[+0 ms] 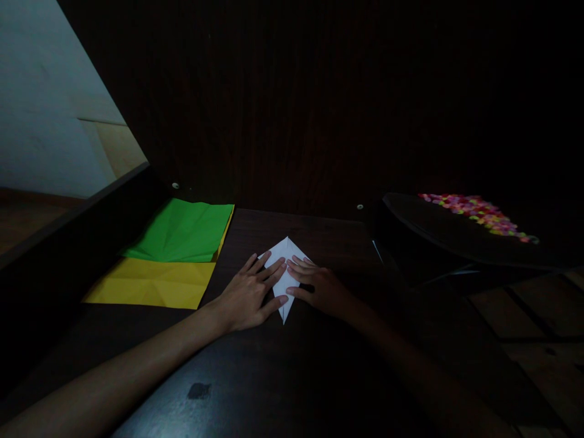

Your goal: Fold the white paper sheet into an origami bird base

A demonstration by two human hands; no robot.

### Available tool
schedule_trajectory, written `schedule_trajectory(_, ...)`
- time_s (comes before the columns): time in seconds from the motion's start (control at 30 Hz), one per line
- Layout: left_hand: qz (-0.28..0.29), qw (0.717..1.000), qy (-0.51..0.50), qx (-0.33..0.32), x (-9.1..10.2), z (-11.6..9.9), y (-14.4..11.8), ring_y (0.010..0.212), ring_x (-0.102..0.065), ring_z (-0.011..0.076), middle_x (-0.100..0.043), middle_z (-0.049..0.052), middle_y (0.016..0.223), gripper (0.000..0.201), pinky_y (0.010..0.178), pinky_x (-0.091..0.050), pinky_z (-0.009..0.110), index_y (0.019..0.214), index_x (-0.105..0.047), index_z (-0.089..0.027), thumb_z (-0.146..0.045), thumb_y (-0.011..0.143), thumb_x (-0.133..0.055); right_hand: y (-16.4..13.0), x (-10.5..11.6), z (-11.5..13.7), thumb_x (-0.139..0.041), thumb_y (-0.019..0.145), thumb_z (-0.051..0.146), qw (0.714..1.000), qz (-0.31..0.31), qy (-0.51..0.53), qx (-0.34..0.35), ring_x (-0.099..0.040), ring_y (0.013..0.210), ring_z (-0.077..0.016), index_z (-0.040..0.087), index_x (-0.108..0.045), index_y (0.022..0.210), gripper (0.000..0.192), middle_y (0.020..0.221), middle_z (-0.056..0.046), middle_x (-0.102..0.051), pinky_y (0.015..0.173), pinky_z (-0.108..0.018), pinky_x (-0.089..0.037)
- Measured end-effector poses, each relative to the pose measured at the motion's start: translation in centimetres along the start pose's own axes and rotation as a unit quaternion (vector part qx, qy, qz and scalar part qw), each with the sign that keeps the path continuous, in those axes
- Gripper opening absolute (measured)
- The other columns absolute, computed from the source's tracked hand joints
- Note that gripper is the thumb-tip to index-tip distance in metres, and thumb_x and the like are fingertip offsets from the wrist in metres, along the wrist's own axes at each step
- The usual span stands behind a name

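A sheet of white paper [283, 298], folded into a kite shape with a crease down its middle, lies flat on the dark wooden surface. Its long point faces me. My left hand [250, 295] rests on the paper's left side, fingers stretched out and thumb near the centre crease. Over the right side lies my right hand [319, 287], its fingers also extended, with the thumb almost meeting the left one. Both hands press on the paper from above without gripping it. The fingers cover parts of its left and right edges.
Left of the hands, a creased green sheet [182, 231] overlaps a yellow sheet [150, 283]. A dark upright panel [283, 109] rises behind. To the right is a black, rounded object [424, 237] with small pink and yellow pieces [479, 213] along it. A low side board [77, 225] borders the left.
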State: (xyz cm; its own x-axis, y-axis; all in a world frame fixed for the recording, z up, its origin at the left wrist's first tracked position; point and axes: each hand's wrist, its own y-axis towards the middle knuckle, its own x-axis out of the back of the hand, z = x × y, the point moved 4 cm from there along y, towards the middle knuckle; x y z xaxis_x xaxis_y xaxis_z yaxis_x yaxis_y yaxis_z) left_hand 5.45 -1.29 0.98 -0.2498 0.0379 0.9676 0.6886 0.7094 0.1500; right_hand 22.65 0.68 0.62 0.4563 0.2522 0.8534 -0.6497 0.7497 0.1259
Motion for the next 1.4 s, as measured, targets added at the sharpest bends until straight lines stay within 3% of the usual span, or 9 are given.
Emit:
schedule_trajectory(0.33, -0.011, 1.0, 0.006, 0.01, -0.5, -0.3, -0.1, 0.145, -0.019, 0.0367, -0.032, 0.01, 0.155, 0.088, 0.116, -0.017, 0.056, 0.151, -0.027, -0.019, -0.076, 0.085, -0.038, 0.1, -0.1, -0.1, -0.063, 0.089, 0.037, 1.0, 0.001, -0.007, 0.011, -0.038, 0.138, -0.0272, 0.016, -0.055, 0.134, 0.051, 0.143, -0.013, -0.047, 0.114, -0.051, -0.033)
schedule_trajectory(0.7, 0.016, 0.999, -0.019, 0.028, -0.5, -0.7, 0.2, 0.145, -0.013, 0.0421, -0.025, 0.013, 0.157, 0.114, 0.115, -0.01, 0.059, 0.153, -0.023, -0.017, -0.09, 0.067, -0.041, 0.1, -0.2, 0.1, -0.064, 0.087, 0.034, 1.0, -0.017, -0.022, 0.012, -0.042, 0.136, -0.0285, 0.016, -0.058, 0.131, 0.048, 0.14, -0.013, -0.051, 0.114, -0.05, -0.035)
schedule_trajectory(0.77, 0.023, 0.999, -0.023, 0.02, -0.3, -0.5, 0.2, 0.145, -0.013, 0.0417, -0.024, 0.012, 0.158, 0.107, 0.115, -0.011, 0.059, 0.153, -0.022, -0.018, -0.086, 0.073, -0.04, 0.1, -0.2, 0.1, -0.064, 0.087, 0.035, 1.0, -0.014, -0.024, 0.009, -0.041, 0.136, -0.0286, 0.016, -0.058, 0.132, 0.049, 0.14, -0.013, -0.05, 0.114, -0.051, -0.035)
schedule_trajectory(0.9, 0.034, 0.999, -0.031, -0.01, 0.2, 0.3, 0.0, 0.146, -0.016, 0.0345, -0.024, 0.005, 0.158, 0.067, 0.113, -0.016, 0.056, 0.154, -0.016, -0.027, -0.059, 0.097, -0.03, -0.2, 0.1, 0.3, -0.061, 0.089, 0.037, 1.0, -0.005, -0.023, 0.014, -0.04, 0.137, -0.0286, 0.013, -0.055, 0.134, 0.051, 0.141, -0.015, -0.049, 0.113, -0.052, -0.036)
schedule_trajectory(1.17, 0.026, 0.999, -0.019, -0.013, 0.1, 0.8, 0.0, 0.146, -0.016, 0.0353, -0.024, 0.005, 0.159, 0.072, 0.113, -0.017, 0.056, 0.153, -0.018, -0.029, -0.064, 0.093, -0.037, -0.5, 0.3, 0.1, -0.068, 0.083, 0.047, 0.999, 0.007, -0.008, 0.038, -0.035, 0.14, -0.0304, 0.015, -0.046, 0.141, 0.07, 0.148, -0.014, -0.041, 0.114, -0.052, -0.033)
schedule_trajectory(1.4, 0.026, 1.0, -0.007, 0.002, -0.1, 0.5, 0.0, 0.146, -0.017, 0.0337, -0.024, 0.004, 0.159, 0.07, 0.115, -0.016, 0.054, 0.152, -0.023, -0.028, -0.065, 0.093, -0.034, -0.3, 0.2, 0.1, -0.07, 0.08, 0.049, 1.0, 0.003, 0.015, 0.025, -0.035, 0.139, -0.0313, 0.016, -0.05, 0.139, 0.071, 0.145, -0.015, -0.044, 0.114, -0.053, -0.033)
